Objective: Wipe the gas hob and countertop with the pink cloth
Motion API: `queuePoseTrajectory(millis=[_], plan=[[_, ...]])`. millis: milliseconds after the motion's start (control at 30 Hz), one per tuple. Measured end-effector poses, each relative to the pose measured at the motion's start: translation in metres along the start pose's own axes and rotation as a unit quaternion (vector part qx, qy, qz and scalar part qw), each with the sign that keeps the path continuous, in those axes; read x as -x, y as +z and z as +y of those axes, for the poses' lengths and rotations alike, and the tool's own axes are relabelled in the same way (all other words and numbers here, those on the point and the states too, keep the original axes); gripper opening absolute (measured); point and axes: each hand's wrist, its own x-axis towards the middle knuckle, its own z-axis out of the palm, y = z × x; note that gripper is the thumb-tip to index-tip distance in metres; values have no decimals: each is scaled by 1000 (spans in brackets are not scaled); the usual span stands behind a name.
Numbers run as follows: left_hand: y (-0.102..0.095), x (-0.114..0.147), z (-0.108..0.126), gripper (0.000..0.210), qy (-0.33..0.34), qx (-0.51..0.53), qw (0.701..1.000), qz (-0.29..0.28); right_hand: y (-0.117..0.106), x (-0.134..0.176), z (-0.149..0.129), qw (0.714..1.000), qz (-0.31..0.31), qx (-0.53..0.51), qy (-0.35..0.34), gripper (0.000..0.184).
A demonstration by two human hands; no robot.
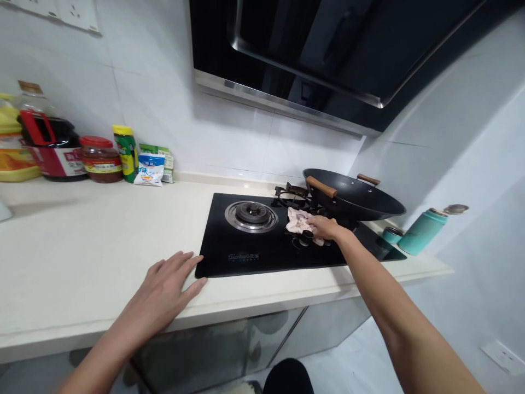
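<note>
My right hand (325, 226) reaches out over the black glass hob (241, 257) and presses a crumpled pale cloth (298, 220) onto its surface, between the left burner (251, 215) and the black wok (353, 197). My left hand (168, 287) lies flat, fingers spread, on the cream worktop (82, 257) just in front of the hob's left front corner and holds nothing. The wok has wooden handles and sits on the right burner.
A black extractor hood (328, 49) hangs above the hob. Bottles, jars and packets (98, 158) line the back left wall. A teal flask (422, 231) and its cup (391, 235) lie at the worktop's right end. A tiled wall closes the right side.
</note>
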Motion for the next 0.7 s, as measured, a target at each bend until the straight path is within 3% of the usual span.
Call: queuePoseTrajectory(millis=[333,500,700], plan=[[-5,-1,1,62,-10,2,1000,-13,-7,-40,-5,991,-15,-16,131,56],[-7,-1,3,63,-11,15,1000,-17,-2,-32,28,985,-17,-131,115,56],[-5,-2,-2,62,-4,15,1000,-14,23,-8,61,952,16,-287,108,56]])
